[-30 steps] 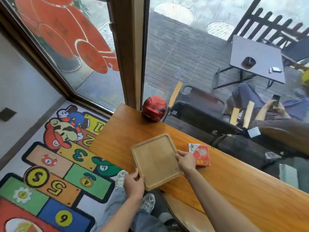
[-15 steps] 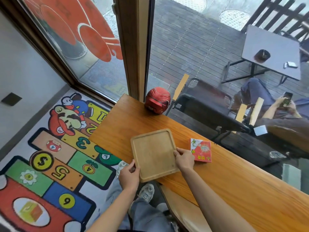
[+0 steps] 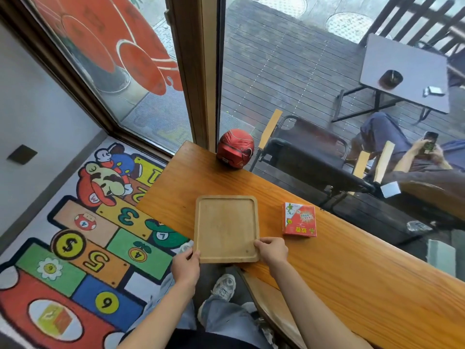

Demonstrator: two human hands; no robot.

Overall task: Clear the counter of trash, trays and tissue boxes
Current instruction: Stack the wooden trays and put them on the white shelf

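A square wooden tray (image 3: 226, 227) with a raised rim is held over the near edge of the wooden counter (image 3: 339, 260), its near side sticking out past the edge. My left hand (image 3: 186, 267) grips the tray's near left corner. My right hand (image 3: 273, 250) grips its near right corner. The tray holds nothing. A small red printed box (image 3: 299, 219) lies flat on the counter just right of the tray.
A red toy helmet (image 3: 235, 148) stands at the counter's far end against the window frame (image 3: 198, 71). A colourful numbered floor mat (image 3: 83, 248) lies left. My feet and a wooden bench (image 3: 266, 295) are below the counter. Outside sits a person with a phone (image 3: 427, 144).
Both hands have turned the tray from a tilted angle to square with me and drawn it nearer, so its near side overhangs the counter edge. The red box stays put.
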